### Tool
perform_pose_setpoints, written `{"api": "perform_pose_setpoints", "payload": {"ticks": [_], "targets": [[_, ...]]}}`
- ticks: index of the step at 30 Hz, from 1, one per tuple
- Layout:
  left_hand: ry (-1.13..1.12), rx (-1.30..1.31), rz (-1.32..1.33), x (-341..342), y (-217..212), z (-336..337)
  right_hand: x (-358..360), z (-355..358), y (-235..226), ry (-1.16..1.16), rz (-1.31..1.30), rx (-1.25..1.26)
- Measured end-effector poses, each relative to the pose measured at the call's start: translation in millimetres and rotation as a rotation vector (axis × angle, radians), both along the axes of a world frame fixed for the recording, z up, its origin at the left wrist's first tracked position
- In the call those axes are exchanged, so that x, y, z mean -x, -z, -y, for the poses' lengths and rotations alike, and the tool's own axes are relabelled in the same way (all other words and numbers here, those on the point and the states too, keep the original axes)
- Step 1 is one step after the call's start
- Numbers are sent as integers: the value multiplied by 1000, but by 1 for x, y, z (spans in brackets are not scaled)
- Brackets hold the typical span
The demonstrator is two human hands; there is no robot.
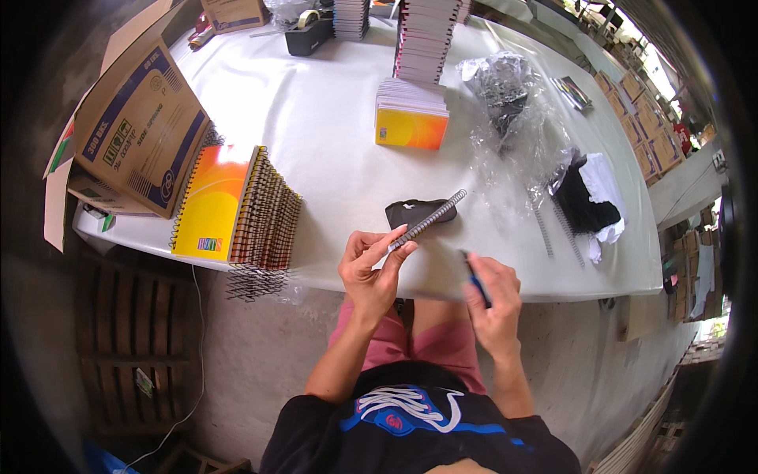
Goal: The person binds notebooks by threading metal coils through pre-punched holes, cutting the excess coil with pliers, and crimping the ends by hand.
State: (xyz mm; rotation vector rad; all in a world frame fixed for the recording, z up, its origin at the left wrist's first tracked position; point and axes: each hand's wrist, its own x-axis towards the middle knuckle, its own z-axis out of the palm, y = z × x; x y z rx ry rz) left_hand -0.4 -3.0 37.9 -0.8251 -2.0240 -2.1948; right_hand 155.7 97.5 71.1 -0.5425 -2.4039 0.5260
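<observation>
My left hand [371, 272] pinches a dark spiral binding coil [434, 218] near its lower end, above the table's front edge. The coil slants up to the right, over a small black pouch-like thing [403, 213] on the white tabletop. To the right, my right hand [497, 306] is closed around a slim blue-and-black tool [478, 289]. Motion blur hides what kind of tool it is. The tool and the coil are apart. Left of my hands stands a stack of spiral-bound notebooks [212, 201] with yellow covers, and loose coils [257, 283] jut past the table edge beneath it.
An open cardboard box [146, 130] stands at the left. Farther back are yellow-orange booklets [412, 126], a tall paper stack [426, 39] and a tape dispenser [309, 35]. Clear plastic wrap [513, 118], loose coils [564, 235] and black cloth [580, 197] lie right on the table [339, 166].
</observation>
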Motion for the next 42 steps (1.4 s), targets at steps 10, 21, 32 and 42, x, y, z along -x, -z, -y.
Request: {"api": "perform_pose_setpoints", "payload": {"ticks": [10,21,32,42], "targets": [[-31,-45,-173,-5,-6,1,33,25,-31,-179,46,-23],[-44,-87,-168,-6,1,-3,26,20,-4,-433,-59,981],[23,-616,273,-1,-31,22,-11,-64,58,79,442,-440],[-363,-210,-546,7,-104,115,138,19,-73,-752,-670,1192]]}}
